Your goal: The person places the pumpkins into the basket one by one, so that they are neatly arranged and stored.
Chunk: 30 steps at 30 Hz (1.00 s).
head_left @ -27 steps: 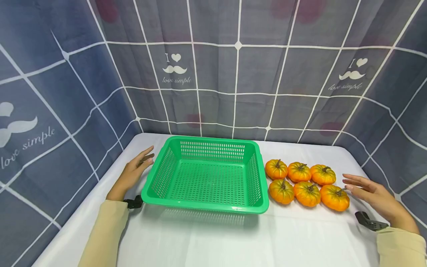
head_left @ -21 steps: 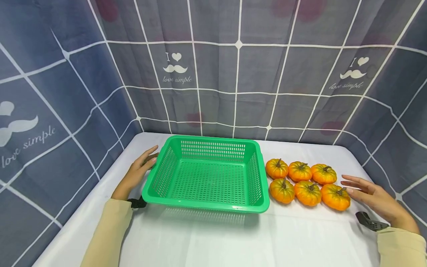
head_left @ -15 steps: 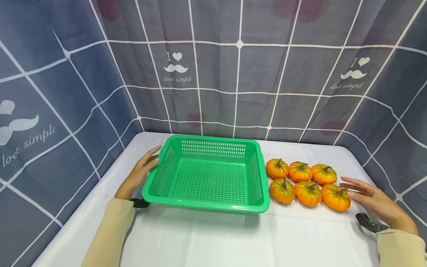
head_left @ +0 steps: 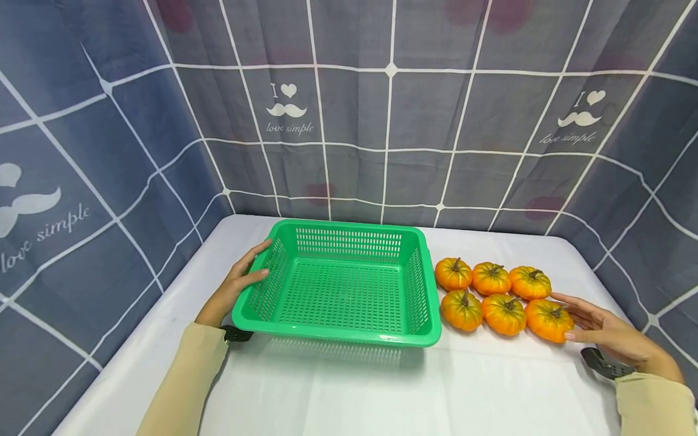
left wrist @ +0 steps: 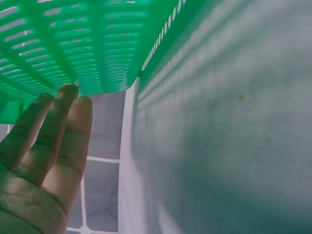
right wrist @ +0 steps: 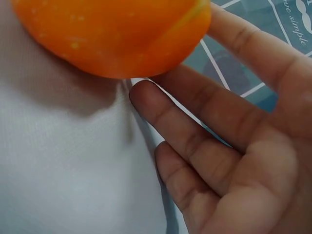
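Observation:
My left hand (head_left: 237, 281) is at the left side of a green plastic basket (head_left: 335, 339). Its thumb lies over the rim, and in the left wrist view three fairly straight fingers (left wrist: 46, 131) reach up to the slotted outer wall. Beside the rightmost front pumpkin (head_left: 548, 321), a small orange one with a stem, is my right hand (head_left: 616, 333). The thumb meets its near side and the index finger reaches behind it. In the right wrist view the other fingers (right wrist: 195, 141) extend loosely below the pumpkin, which rests on the cloth.
Several other small pumpkins (head_left: 504, 315) stand in two rows between the basket and my right hand. White cloth (head_left: 382, 393) covers the table. Grey-blue checked curtains (head_left: 425, 133) rise behind it and along both sides. The basket holds nothing.
My left hand has moved right, from beside the basket to its rim, with the thumb now over it. My right hand has come slightly left, its thumb and index finger spreading around the pumpkin.

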Motion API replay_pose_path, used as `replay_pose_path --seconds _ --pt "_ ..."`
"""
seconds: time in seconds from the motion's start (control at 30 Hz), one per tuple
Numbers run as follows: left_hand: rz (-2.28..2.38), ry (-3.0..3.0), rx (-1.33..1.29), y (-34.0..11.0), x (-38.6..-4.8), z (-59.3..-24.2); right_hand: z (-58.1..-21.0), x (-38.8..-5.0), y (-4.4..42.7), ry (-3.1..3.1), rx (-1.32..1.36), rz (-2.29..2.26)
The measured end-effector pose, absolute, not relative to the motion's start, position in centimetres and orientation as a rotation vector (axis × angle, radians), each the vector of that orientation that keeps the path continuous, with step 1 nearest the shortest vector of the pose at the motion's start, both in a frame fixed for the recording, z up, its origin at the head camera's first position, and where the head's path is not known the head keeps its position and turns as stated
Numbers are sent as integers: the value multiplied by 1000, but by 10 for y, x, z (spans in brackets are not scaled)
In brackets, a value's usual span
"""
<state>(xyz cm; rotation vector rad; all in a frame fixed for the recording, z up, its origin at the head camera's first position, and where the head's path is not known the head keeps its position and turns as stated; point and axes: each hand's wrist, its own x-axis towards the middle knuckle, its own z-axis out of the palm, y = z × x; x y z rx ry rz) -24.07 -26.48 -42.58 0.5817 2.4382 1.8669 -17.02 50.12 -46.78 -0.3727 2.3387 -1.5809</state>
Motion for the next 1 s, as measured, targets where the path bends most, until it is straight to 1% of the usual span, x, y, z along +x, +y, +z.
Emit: replay_pose_path --seconds 0.23,0.67,1.0 --pt "1889 2414 593 -266 -243 -428 -468 -170 499 2323 -499 -1613" --pt "1851 2447 597 -266 -243 -430 -465 -169 497 2332 -381 -1605" --pt "1838 2456 595 -265 -245 -431 -455 -170 494 2320 -518 -1622"
